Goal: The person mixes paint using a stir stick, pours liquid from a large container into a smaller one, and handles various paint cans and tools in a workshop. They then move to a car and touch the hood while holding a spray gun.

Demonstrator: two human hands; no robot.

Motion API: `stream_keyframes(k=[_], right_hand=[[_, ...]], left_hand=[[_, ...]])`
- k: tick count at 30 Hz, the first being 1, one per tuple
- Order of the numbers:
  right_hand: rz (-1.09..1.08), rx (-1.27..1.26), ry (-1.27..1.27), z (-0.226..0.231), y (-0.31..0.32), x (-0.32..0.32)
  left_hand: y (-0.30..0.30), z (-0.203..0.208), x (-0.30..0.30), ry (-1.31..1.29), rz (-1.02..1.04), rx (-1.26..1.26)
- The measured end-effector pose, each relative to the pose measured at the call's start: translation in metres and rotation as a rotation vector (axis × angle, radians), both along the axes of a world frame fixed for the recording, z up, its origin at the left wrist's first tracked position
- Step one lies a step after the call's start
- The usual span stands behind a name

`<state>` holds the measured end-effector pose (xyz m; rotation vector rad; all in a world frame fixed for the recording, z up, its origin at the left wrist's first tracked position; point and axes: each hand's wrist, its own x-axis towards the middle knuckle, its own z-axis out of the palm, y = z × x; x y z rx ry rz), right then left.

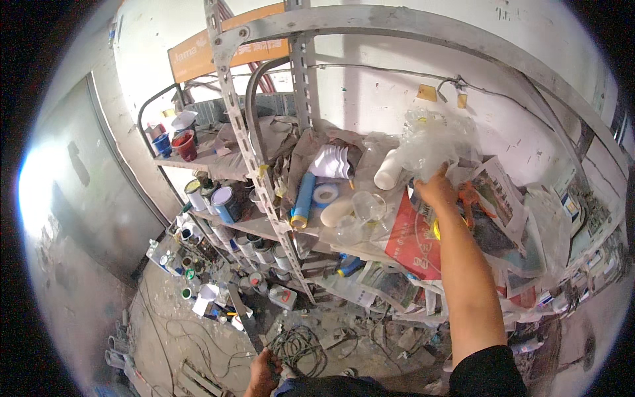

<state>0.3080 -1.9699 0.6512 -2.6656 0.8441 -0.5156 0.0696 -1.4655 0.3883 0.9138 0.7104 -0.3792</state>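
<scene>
"While the left hand [266, 370] clamps its fingers round a long flat tool [247, 323] over the floor [157, 319], where's the right hand [436, 188]?"

"At clear plastic [423, 142] on the rack [249, 143]; whether its fingers close, I can't tell."

Remotely, I count one flat bar [248, 324] at seven o'clock, one cable coil [291, 343] at six, one red cup [185, 148] at ten, two yellow squares [426, 92] at two.

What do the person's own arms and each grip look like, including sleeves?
The right arm has a short black sleeve, its forearm bare. The right grip and left grip are ungloved human hands. Any left sleeve is out of view.
</scene>
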Motion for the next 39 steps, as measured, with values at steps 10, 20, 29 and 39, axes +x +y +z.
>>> stream_keyframes(k=[10, 20, 29, 39], right_hand=[[0.047, 0.167, -0.379, -0.029, -0.057, 0.017], [0.271, 0.789, -0.786, -0.048, 0.016, -0.157], [0.515, 0.885, -0.526, -0.204, 0.144, -0.286], [0.715, 1.133, -0.058, -0.188, 0.262, -0.288]], left_hand=[[-0.023, 0.038, -0.003, -0.196, 0.002, 0.072], [-0.027, 0.051, -0.003, -0.306, -0.020, 0.051], [-0.081, 0.110, 0.000, -0.532, -0.256, 0.099], [-0.060, 0.107, -0.024, -0.736, -0.297, 0.120]])
